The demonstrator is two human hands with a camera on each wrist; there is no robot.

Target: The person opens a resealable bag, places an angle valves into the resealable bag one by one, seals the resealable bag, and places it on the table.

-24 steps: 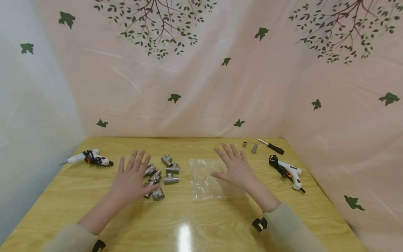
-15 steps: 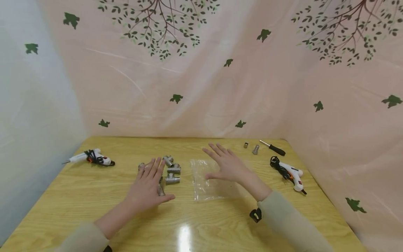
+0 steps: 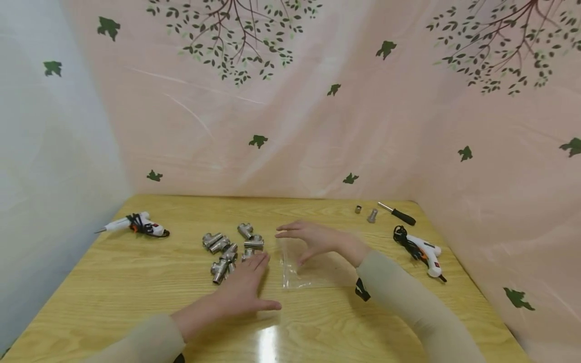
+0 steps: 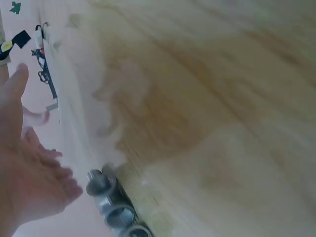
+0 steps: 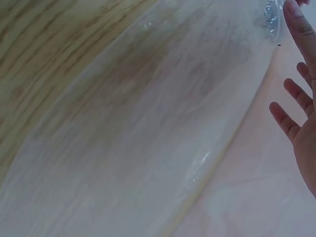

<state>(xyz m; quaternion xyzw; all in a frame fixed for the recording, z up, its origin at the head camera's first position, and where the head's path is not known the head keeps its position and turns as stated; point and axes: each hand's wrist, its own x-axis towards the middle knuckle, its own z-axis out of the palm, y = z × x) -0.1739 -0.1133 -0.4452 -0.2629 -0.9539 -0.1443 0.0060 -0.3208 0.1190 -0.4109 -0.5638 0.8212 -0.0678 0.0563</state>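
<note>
Head view: left hand (image 3: 242,287) flat, fingers spread, beside steel tee fittings (image 3: 229,247); right hand (image 3: 317,238) relaxed, fingers straight, above clear plastic bag (image 3: 313,269). Reach stage, likely; nothing gripped. Next probably: pinch fitting, lift bag mouth.

We see a cluster of silver metal tee fittings (image 3: 229,248) lying left of the tabletop's middle, and just right of them a clear plastic bag (image 3: 317,267) lying flat, toward centre.
</note>
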